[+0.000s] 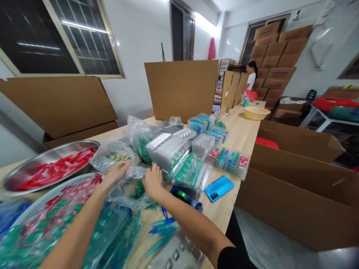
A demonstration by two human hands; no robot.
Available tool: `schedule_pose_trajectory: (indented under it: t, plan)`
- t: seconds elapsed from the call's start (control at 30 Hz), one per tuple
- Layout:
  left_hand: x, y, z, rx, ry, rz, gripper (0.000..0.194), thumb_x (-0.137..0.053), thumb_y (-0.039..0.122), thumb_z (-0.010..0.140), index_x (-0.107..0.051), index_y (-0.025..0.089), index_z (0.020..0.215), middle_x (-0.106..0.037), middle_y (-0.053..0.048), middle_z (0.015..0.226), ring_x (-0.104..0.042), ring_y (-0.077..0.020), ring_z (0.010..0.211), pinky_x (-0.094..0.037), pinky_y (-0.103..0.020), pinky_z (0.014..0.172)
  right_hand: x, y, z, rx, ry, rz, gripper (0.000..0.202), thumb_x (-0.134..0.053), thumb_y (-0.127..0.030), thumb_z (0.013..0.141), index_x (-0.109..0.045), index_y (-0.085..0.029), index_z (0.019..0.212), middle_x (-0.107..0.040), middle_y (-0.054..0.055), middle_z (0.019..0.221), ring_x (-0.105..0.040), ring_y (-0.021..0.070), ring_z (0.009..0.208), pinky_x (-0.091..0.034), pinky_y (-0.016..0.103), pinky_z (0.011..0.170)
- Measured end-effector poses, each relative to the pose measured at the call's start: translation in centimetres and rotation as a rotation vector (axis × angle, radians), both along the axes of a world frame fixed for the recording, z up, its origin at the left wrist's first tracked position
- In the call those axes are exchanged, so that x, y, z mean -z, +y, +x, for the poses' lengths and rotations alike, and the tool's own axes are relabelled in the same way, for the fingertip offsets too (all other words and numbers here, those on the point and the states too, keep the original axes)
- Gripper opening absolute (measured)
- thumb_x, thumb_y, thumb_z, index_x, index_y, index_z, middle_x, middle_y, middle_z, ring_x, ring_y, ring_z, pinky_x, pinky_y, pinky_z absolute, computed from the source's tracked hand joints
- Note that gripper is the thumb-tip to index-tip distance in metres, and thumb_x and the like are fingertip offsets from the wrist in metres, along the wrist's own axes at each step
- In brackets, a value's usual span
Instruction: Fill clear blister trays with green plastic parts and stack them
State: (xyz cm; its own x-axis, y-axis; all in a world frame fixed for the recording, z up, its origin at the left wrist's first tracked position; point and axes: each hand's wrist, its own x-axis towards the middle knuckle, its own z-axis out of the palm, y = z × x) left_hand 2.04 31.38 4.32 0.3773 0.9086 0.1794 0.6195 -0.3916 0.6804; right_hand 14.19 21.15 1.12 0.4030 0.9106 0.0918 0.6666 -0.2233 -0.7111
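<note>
My left hand [119, 172] is closed on the edge of a clear plastic bag [134, 172]. Fingers curled, my right hand [153, 182] grips the same bag's other side, and dark green pieces [137, 189] show inside it, below and between my hands. Just beyond my left hand, another clear bag [105, 152] holds small yellowish pieces. To the right of my right hand stand a stack of clear plastic trays [168, 149] and blister packs with green pieces [188, 168]. A blue tape dispenser [185, 198] with green tape sits partly behind my right forearm.
A steel bowl [10, 182] of red pieces and a tub [33, 203] of bagged red and green pieces stand left. Blue pens [161, 233] lie in front. A blue phone [219, 188] rests near the right edge. Cardboard boxes [280, 194] flank the table; a person [251, 76] stands far back.
</note>
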Motion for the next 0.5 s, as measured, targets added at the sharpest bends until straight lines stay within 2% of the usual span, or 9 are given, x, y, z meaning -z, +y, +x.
schedule_pose_trajectory:
  t: [0.1, 0.2, 0.27, 0.33, 0.43, 0.5]
  plan:
    - [1.1, -0.9, -0.4, 0.07, 0.07, 0.087, 0.051, -0.056, 0.057, 0.067, -0.07, 0.018, 0.097, -0.066, -0.014, 0.122, -0.054, -0.0358, 0.121, -0.038, -0.05, 0.104, 0.2, 1.0, 0.6, -0.015, -0.001, -0.076, 0.031, -0.059, -0.032, 0.092, -0.058, -0.016, 0.12, -0.059, 0.009, 0.125, -0.059, 0.0239, 0.111, -0.05, 0.047, 0.093]
    - [2.2, -1.5, -0.6, 0.14, 0.126, 0.116, 0.056, -0.059, 0.05, 0.064, -0.065, 0.018, 0.109, -0.06, -0.014, 0.132, -0.05, -0.0362, 0.127, -0.035, -0.05, 0.108, 0.4, 1.9, 1.1, -0.007, 0.027, -0.123, 0.032, -0.059, -0.033, 0.093, -0.058, -0.016, 0.119, -0.061, 0.008, 0.119, -0.063, 0.0213, 0.102, -0.054, 0.042, 0.086]
    - [2.6, -1.1, -0.6, 0.147, 0.157, 0.102, 0.046, -0.051, 0.046, 0.07, -0.065, 0.017, 0.103, -0.067, -0.013, 0.121, -0.059, -0.0334, 0.118, -0.043, -0.047, 0.102, 0.5, 2.1, 1.1, 0.007, 0.039, -0.13, 0.031, -0.058, -0.034, 0.093, -0.058, -0.016, 0.118, -0.062, 0.008, 0.117, -0.063, 0.0204, 0.1, -0.055, 0.041, 0.084]
    - [2.7, -0.2, -0.5, 0.141, 0.194, 0.067, 0.035, -0.042, 0.042, 0.077, -0.066, 0.018, 0.09, -0.074, -0.01, 0.097, -0.069, -0.0291, 0.097, -0.052, -0.041, 0.088, 0.5, 2.0, 0.8, 0.02, 0.033, -0.123, 0.031, -0.058, -0.034, 0.093, -0.059, -0.016, 0.118, -0.062, 0.008, 0.116, -0.064, 0.0198, 0.098, -0.055, 0.04, 0.083]
    - [2.4, 0.8, -0.2, 0.1, 0.265, 0.023, 0.033, -0.036, 0.036, 0.086, -0.062, 0.02, 0.073, -0.071, -0.005, 0.066, -0.069, -0.0241, 0.068, -0.055, -0.035, 0.07, 0.3, 1.0, 0.2, 0.031, -0.019, -0.097, 0.028, -0.056, -0.035, 0.094, -0.06, -0.016, 0.115, -0.064, 0.007, 0.112, -0.065, 0.0187, 0.095, -0.055, 0.039, 0.082]
    - [2.2, 0.7, 0.2, 0.035, 0.316, 0.021, 0.036, -0.036, 0.033, 0.092, -0.061, 0.019, 0.071, -0.068, -0.005, 0.065, -0.068, -0.0221, 0.068, -0.055, -0.034, 0.07, -0.2, 0.2, -0.3, 0.039, -0.09, -0.063, 0.033, -0.057, -0.034, 0.094, -0.059, -0.014, 0.12, -0.064, 0.012, 0.117, -0.064, 0.0233, 0.103, -0.054, 0.043, 0.088]
